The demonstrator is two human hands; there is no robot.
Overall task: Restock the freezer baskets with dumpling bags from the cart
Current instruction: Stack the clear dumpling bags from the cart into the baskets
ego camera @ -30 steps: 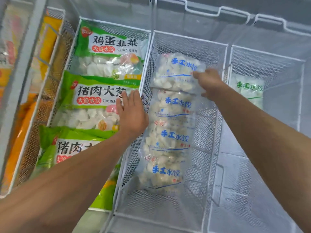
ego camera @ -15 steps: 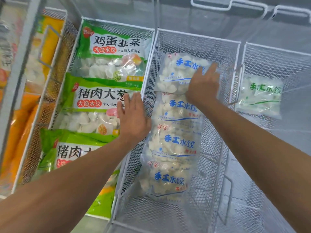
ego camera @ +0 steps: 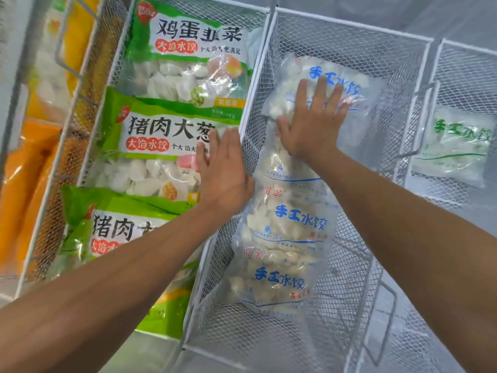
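Here, seen from the head camera, the middle basket (ego camera: 349, 25), a white wire-mesh box with thin rod rims, serves as the landmark. Inside it a row of clear, crinkled plastic dumpling bags with blue print lies overlapped like shingles along its left wall. The right hand (ego camera: 313, 122) lies flat on the far bag (ego camera: 357, 84), fingers straight and spread, palm pressing the lumpy plastic; it grasps nothing. Nearer the person, the middle bag (ego camera: 293, 222) and the near bag (ego camera: 274, 284) show pale, rounded dumplings through the film. The left hand (ego camera: 223, 173) rests open on the basket's left rim, fingers straight and together, reaching over a glossy green bag (ego camera: 161, 141) in the left basket (ego camera: 88, 109), which is the same white mesh and packed with green-and-white printed packs. Right of the middle basket, a third mesh basket (ego camera: 441, 63) holds one clear bag with green print (ego camera: 454, 149). Beyond the left basket lie orange packets (ego camera: 24, 168).
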